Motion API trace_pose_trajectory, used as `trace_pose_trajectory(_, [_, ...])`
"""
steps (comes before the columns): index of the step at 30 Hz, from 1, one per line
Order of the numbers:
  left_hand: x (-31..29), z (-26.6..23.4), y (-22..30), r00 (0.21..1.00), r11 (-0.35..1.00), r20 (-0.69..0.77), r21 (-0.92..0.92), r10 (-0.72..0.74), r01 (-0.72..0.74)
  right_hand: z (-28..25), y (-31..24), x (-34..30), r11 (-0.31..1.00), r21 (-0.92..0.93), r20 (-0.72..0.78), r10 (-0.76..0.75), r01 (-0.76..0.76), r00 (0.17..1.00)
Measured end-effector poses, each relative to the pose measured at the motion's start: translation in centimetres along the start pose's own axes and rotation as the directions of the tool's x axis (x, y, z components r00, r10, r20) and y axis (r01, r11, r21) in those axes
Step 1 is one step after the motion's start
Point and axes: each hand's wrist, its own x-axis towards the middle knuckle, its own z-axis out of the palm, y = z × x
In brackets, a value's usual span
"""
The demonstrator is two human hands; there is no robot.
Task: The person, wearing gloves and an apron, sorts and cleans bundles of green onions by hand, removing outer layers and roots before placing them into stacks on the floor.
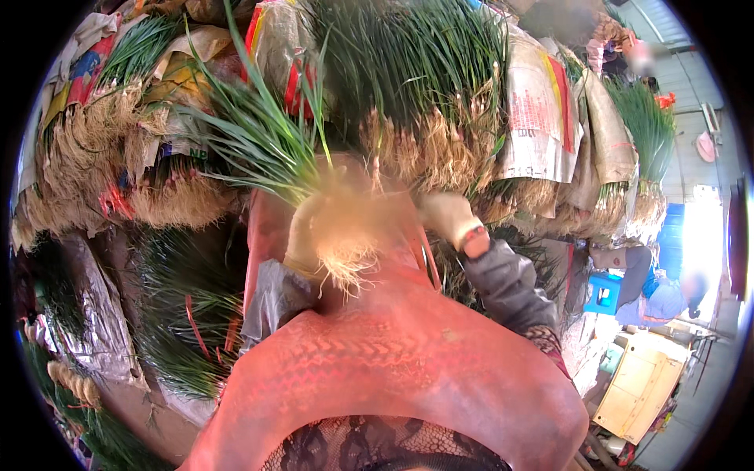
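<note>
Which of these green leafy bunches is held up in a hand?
The green bunch in your left hand, its pale roots showing against the red apron; the other bunches lie piled ahead and around.

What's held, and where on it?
The left hand holds a leafy green bunch by its lower stems, above the roots. Right hand: can't tell.

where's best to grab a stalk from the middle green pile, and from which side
Probably by the stem base, just above the roots, from the near side: the roots face that side, while the leaves point away and overlap. The right hand is nearer.
</note>
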Motion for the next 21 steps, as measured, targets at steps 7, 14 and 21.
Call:
trace_pose_trajectory(7, [0.9, -1.1, 0.3, 0.95, 0.995, -0.312, 0.085, -0.015, 0.044, -3.4, -3.2, 10.9, 0.909, -0.291, -0.624, -0.417, 0.298, 0.661])
trace_pose_trajectory(14, [1.3, -1.6, -0.1, 0.915, 0.998, -0.403, 0.041, -0.031, 0.052, -1.6, -5.1, 10.9, 0.973, 0.161, -0.836, 0.044, 0.167, 0.547])
trace_pose_trajectory(21, [0.9, 10.4, 4.3, 0.982, 0.966, -0.12, 0.197, -0.144, 0.166, -5.5, -6.4, 10.5, 0.767, 0.599, -0.637, 0.285, 0.228, 0.716])
